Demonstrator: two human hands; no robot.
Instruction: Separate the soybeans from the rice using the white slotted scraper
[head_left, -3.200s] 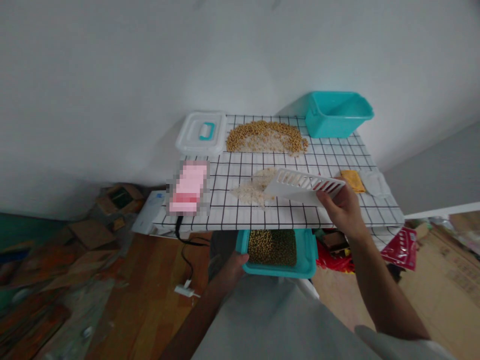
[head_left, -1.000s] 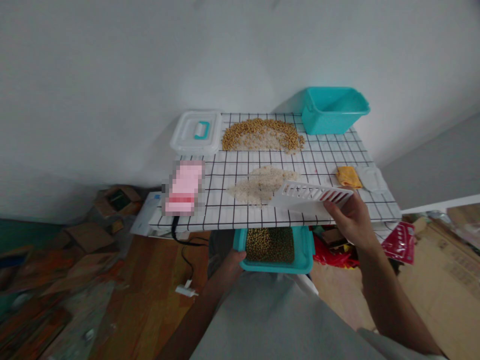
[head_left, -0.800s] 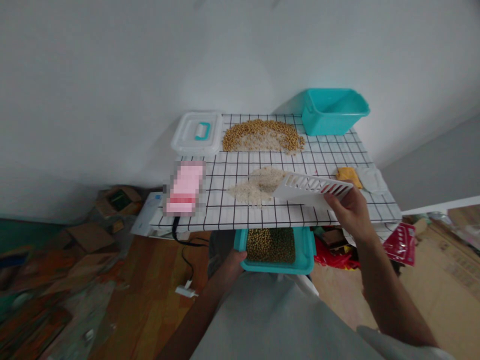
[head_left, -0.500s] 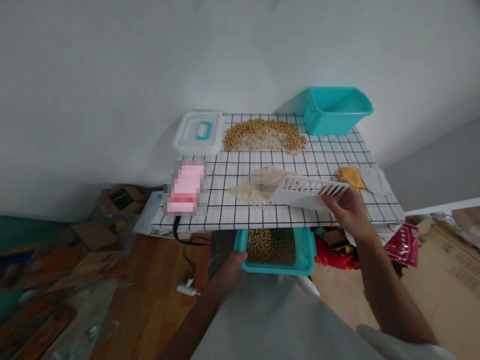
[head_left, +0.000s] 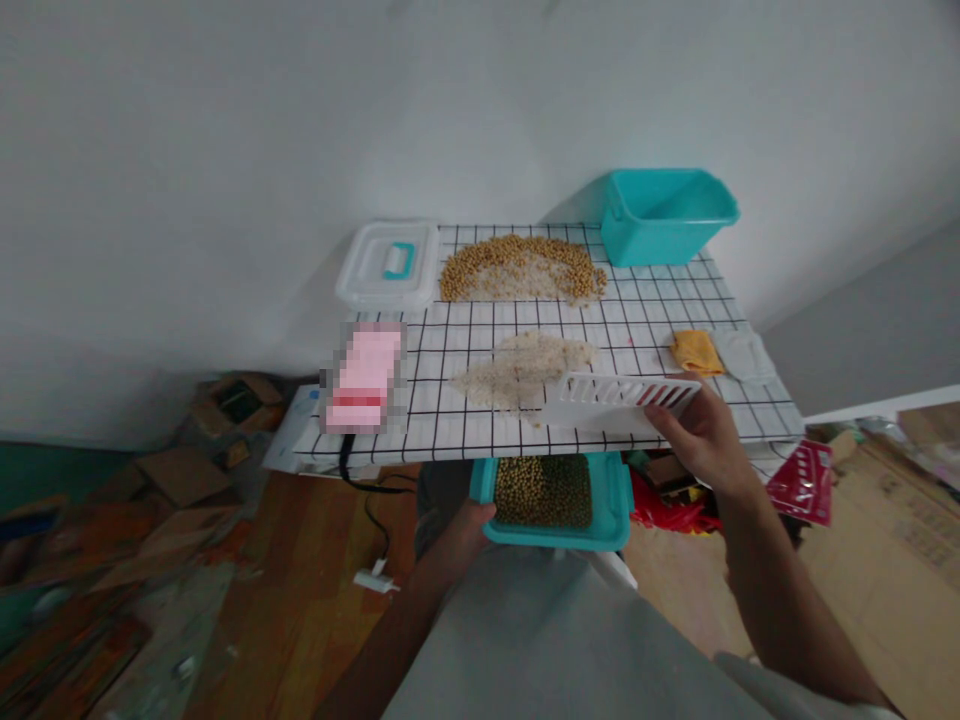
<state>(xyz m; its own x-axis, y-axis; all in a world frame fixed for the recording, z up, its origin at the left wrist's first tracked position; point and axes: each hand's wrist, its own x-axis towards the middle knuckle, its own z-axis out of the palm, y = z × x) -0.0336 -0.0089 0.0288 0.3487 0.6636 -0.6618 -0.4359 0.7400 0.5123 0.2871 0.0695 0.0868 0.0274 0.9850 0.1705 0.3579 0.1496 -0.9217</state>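
My right hand is closed on a white slotted plastic scoop, whose edge rests on the checked table beside a pile of white rice. My left hand grips the left rim of a teal tub filled with soybeans, held just below the table's front edge. At the far side of the table lies a heap of soybeans mixed with rice.
An empty teal bin stands at the back right and a clear lidded box at the back left. A pink object lies at the table's left, an orange cloth at its right. Cardboard and clutter cover the floor.
The scoop has moved back and forth beside the rice pile and now sits lower and nearer the front edge. The left hand and tub have stayed put.
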